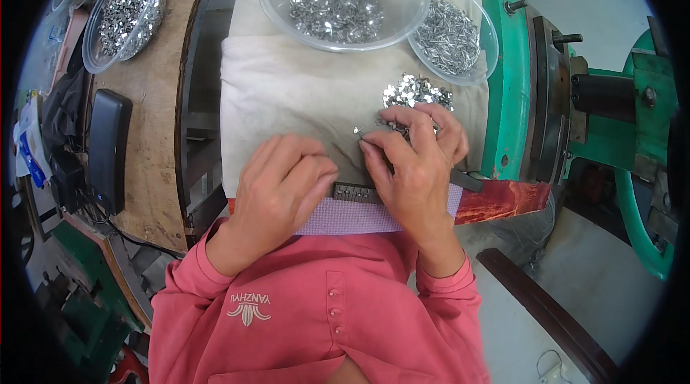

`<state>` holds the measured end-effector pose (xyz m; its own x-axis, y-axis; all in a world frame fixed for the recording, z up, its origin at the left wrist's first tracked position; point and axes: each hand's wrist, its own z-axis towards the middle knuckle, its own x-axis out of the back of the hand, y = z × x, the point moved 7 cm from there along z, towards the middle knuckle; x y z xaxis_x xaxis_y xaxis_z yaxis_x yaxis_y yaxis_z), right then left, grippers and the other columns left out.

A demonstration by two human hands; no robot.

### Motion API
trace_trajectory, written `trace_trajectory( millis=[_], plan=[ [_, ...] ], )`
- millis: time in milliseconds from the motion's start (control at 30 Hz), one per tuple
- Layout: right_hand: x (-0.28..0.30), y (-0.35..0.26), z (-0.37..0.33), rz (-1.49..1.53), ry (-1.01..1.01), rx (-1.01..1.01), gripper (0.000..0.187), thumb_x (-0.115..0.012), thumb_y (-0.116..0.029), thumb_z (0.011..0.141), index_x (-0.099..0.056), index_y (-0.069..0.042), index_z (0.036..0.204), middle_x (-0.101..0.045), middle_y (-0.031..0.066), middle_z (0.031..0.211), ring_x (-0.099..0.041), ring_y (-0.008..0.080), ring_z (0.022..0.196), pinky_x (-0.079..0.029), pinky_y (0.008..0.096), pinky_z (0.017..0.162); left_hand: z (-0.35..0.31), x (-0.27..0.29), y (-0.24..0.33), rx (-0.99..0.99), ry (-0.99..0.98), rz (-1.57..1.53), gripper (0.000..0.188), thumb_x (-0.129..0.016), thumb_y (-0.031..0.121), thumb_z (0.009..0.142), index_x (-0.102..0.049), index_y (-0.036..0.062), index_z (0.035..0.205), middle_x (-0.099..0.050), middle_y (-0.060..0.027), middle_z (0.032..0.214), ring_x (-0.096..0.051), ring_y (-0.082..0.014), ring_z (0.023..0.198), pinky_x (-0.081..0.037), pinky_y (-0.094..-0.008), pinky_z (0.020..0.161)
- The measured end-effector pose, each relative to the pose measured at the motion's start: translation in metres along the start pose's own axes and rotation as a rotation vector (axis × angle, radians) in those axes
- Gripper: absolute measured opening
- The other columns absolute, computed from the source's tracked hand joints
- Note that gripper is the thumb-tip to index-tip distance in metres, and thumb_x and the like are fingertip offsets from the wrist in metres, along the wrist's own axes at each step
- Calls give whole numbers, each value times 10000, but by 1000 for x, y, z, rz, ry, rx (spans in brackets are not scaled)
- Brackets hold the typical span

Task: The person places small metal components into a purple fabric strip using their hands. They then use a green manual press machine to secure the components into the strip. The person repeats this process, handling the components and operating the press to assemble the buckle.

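Note:
My left hand rests curled, palm down, on a dirty white cloth, its fingertips at a narrow dark metal strip that lies along the cloth's near edge. My right hand pinches a small shiny metal piece between thumb and forefinger, just above the strip. A loose pile of small shiny metal pieces lies on the cloth right behind my right hand's fingers. Both sleeves are pink.
Two clear plastic bowls of small metal parts, one large and one smaller, stand at the cloth's far edge. A third bowl and a black device sit on the wooden board at left. A green machine stands at right.

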<state>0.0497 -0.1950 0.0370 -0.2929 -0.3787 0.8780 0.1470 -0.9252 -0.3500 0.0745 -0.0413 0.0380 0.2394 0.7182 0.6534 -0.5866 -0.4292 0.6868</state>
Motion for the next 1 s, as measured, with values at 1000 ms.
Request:
trace_trajectory(
  millis=[1000],
  plan=[
    [-4, -3, 5, -38, 38, 30, 143, -806, -167, 711, -733, -162, 835, -642, -26, 1125, -477, 259, 1195, -266, 451, 976, -26, -22, 5, 11, -146, -83, 365, -831, 75, 703, -651, 25, 1017, -611, -126, 1090, -605, -305, 944, -482, -389, 796]
  ],
)
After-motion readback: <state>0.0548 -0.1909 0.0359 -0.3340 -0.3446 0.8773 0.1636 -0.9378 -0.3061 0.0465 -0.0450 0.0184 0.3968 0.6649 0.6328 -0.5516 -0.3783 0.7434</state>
